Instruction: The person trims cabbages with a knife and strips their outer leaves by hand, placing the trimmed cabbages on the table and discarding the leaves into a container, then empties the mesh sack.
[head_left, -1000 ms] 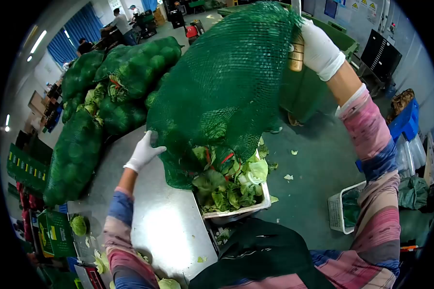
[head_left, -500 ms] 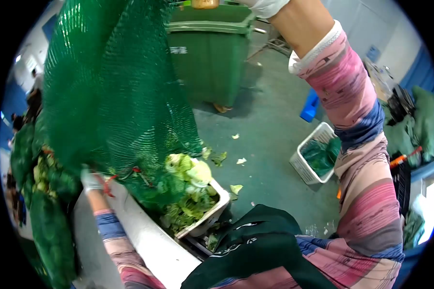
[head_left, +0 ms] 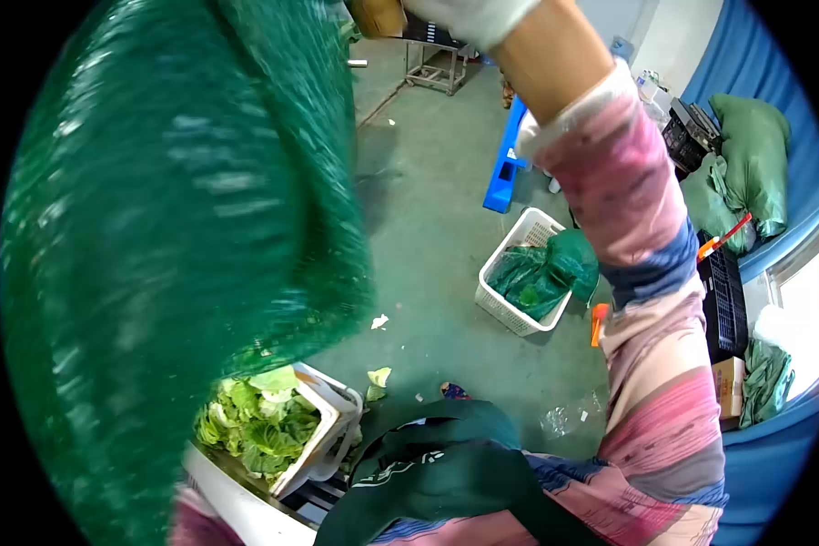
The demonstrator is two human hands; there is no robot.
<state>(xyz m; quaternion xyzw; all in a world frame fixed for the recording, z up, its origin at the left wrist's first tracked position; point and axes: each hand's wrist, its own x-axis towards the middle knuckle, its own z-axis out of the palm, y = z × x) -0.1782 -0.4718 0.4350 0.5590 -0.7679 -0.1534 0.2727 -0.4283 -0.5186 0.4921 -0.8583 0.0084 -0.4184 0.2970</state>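
Observation:
A large green mesh bag hangs across the left side of the head view, smeared by motion. My right hand, in a white glove, is raised at the top edge beside the bag's upper part, and the bag appears to hang from it; its fingertips are cut off by the frame. A brown object shows by that hand, its kind unclear. My left hand is hidden behind the bag; only a bit of its sleeve shows. Below the bag, cabbage leaves fill a white crate.
A white basket with green mesh bags in it stands on the green floor, near a blue plastic piece. Full green sacks and black crates line the right side. Leaf scraps lie about. A metal trolley stands behind.
The view has turned to the right. The mesh bag has swung closer and now covers more of the left side, hiding my left hand. The green wheeled bin has gone out of sight.

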